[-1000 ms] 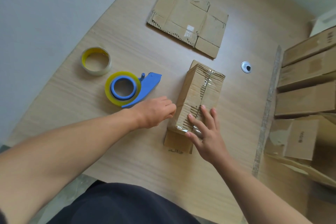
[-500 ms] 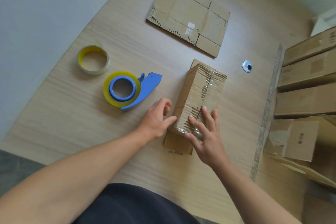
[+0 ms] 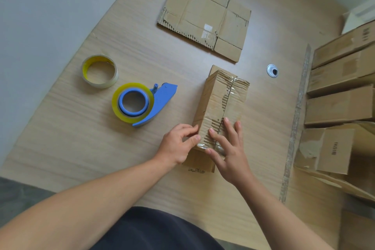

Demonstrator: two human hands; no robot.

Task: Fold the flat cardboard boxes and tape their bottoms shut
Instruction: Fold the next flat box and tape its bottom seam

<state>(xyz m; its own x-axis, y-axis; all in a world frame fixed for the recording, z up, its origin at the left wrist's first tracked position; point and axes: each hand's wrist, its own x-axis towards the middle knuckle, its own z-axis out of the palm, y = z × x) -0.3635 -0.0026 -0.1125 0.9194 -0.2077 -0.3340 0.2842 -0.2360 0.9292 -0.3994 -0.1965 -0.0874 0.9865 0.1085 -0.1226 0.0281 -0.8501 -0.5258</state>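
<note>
- Folded box (image 3: 221,107): stands on the bench (image 3: 81,138) near the middle, bottom face upward, with both flaps closed.
- Clear tape (image 3: 230,95): one strip runs along the flap seam from the far edge to the near edge, so the bottom of this box appears sealed.
- Right hand (image 3: 229,152): lies flat on the near end of the seam with its fingers straight. The grip is wide and holds nothing, and appears to be pressing the tape end down.
- Left hand (image 3: 178,146): its bent fingertips and thumb touch the left wall of the folded box at the near corner. Whether this grip pinches anything cannot be told.
- Tape dispenser (image 3: 142,103): blue, loaded, and lying on the bench to the left, apart from both hands. A spare tape roll (image 3: 99,71) lies beyond it.
- Flat cardboard box (image 3: 205,16): unfolded at the far side and not yet started.
- Stacked boxes (image 3: 341,83): several assembled ones lie at the right.
- Progress, as judged: smoothing of this box is nearly finished, and at least the flat one remains to fold and tape.
</note>
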